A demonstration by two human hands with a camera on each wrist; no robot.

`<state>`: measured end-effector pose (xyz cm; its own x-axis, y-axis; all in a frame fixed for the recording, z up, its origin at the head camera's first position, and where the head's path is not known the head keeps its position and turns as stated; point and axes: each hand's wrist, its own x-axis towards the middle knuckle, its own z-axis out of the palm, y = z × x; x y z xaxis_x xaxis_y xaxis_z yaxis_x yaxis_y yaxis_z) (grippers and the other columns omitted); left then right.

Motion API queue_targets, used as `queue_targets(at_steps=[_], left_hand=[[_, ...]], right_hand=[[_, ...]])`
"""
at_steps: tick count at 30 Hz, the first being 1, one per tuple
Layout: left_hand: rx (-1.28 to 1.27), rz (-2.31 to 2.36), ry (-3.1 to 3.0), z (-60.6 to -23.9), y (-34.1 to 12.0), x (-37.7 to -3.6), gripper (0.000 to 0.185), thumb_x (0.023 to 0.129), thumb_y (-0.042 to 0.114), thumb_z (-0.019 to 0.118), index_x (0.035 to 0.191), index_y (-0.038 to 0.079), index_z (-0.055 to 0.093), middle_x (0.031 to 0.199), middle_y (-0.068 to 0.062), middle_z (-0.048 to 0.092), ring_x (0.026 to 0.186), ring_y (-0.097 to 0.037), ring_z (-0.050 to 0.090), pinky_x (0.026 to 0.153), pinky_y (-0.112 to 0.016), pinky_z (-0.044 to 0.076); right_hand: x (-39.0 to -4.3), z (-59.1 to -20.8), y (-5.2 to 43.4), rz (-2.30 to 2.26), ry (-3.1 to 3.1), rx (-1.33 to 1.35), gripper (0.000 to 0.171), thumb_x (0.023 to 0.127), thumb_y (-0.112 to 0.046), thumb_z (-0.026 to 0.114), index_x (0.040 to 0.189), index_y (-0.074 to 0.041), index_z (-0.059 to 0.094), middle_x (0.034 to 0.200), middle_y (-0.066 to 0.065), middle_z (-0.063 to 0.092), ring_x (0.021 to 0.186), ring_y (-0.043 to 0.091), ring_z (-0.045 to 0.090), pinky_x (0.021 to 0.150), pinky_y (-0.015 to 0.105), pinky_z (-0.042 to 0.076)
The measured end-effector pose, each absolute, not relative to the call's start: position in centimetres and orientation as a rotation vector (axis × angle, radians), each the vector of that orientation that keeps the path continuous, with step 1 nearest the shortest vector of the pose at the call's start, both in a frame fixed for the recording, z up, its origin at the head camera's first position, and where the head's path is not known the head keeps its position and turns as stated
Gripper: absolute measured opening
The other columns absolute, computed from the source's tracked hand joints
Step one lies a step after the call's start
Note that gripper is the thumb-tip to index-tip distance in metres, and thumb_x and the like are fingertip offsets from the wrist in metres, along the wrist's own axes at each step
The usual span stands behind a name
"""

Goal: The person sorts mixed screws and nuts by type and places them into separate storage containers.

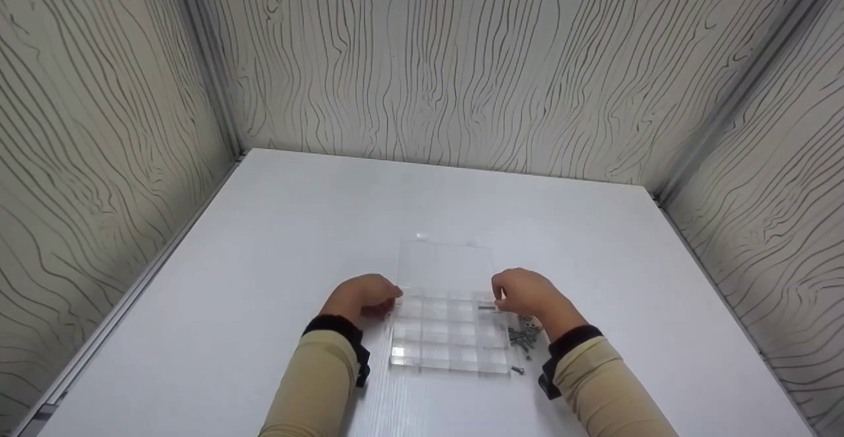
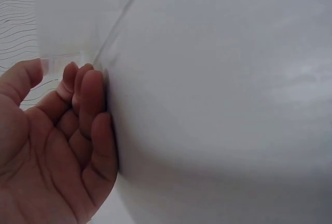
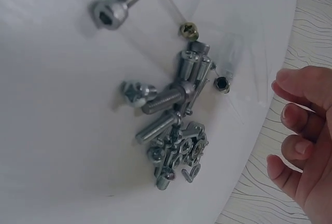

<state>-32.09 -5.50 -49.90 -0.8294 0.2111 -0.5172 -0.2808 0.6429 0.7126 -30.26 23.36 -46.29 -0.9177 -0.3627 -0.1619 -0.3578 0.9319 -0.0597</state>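
Note:
A clear plastic compartment box (image 1: 435,331) lies on the white table with its lid (image 1: 445,262) folded back. At its left rear edge, my left hand (image 1: 366,295) grips the side between thumb and fingers; the left wrist view shows the thumb (image 2: 32,73) on the box corner. Over the rear right compartment, my right hand (image 1: 527,292) brings thumb and index fingertips together at the end of a metal bolt (image 1: 486,307). The right wrist view hides that bolt. Beside the box's right side lies a pile of bolts, nuts and washers (image 1: 523,339).
One loose socket-head bolt (image 1: 518,370) lies by the front right corner of the box. Several bolts (image 3: 163,99) in the pile differ in size. Wood-grain patterned panels (image 1: 428,61) enclose the white table (image 1: 316,206) on the left, back and right.

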Motion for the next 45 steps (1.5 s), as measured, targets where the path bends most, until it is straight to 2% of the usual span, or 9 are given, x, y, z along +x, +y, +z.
queue_targets(at_steps=[5,10,19,26,33,39,45], left_hand=[[-0.043,1.096,2.300,-49.8,-5.5,-32.0,0.032,0.086,0.031,0.047,0.075,0.004,0.060,0.069,-0.007,0.057,0.058,-0.018,0.050,0.058,-0.032,0.042],[0.016,1.050,2.320,-49.7,-5.6,-32.1,0.034,0.088,0.030,0.044,0.079,0.003,0.062,0.068,-0.007,0.059,0.057,-0.018,0.051,0.057,-0.031,0.042],[0.123,1.008,2.364,-50.2,-5.7,-32.3,0.033,0.084,0.027,0.044,0.067,0.004,0.060,0.062,-0.005,0.057,0.051,-0.016,0.048,0.053,-0.029,0.040],[0.094,1.043,2.339,-50.1,-5.7,-32.3,0.032,0.084,0.028,0.045,0.068,0.004,0.060,0.063,-0.006,0.058,0.052,-0.016,0.049,0.053,-0.029,0.041],[0.112,1.032,2.342,-50.1,-5.8,-32.2,0.034,0.084,0.029,0.045,0.069,0.003,0.061,0.061,-0.006,0.057,0.052,-0.016,0.050,0.054,-0.029,0.042],[0.118,1.016,2.353,-50.0,-5.8,-32.2,0.034,0.084,0.029,0.045,0.065,0.005,0.059,0.060,-0.005,0.057,0.051,-0.016,0.049,0.053,-0.029,0.041],[0.055,1.018,2.353,-49.9,-5.8,-32.1,0.033,0.085,0.031,0.046,0.070,0.006,0.061,0.065,-0.005,0.058,0.054,-0.017,0.049,0.056,-0.030,0.041]], right_hand=[[-30.4,-46.4,24.3,-0.097,2.949,-0.538,0.012,0.077,-0.018,0.061,0.068,-0.021,0.053,0.067,-0.009,0.049,0.062,0.011,0.045,0.057,0.030,0.039],[-30.4,-46.8,24.9,-0.087,2.963,-0.485,0.014,0.074,-0.012,0.060,0.066,-0.020,0.051,0.065,-0.007,0.048,0.060,0.012,0.044,0.055,0.031,0.038],[-30.1,-48.3,24.8,-0.139,2.873,-0.325,0.011,0.069,-0.013,0.066,0.067,-0.017,0.055,0.064,-0.005,0.051,0.060,0.014,0.046,0.057,0.032,0.040],[-30.2,-49.2,24.8,-0.288,2.863,-0.295,0.011,0.067,-0.009,0.066,0.069,-0.016,0.058,0.065,-0.005,0.052,0.061,0.013,0.047,0.060,0.032,0.041],[-30.4,-49.8,24.9,-0.413,2.858,-0.277,0.011,0.068,-0.007,0.065,0.068,-0.013,0.056,0.064,-0.004,0.051,0.061,0.014,0.046,0.057,0.030,0.041],[-30.4,-49.9,24.9,-0.397,2.849,-0.262,0.011,0.070,-0.009,0.064,0.072,-0.015,0.055,0.068,-0.005,0.052,0.065,0.013,0.048,0.062,0.032,0.042],[-30.2,-49.9,24.7,-0.411,2.852,-0.220,0.012,0.069,-0.006,0.062,0.072,-0.015,0.054,0.067,-0.004,0.052,0.063,0.015,0.047,0.059,0.031,0.041]])
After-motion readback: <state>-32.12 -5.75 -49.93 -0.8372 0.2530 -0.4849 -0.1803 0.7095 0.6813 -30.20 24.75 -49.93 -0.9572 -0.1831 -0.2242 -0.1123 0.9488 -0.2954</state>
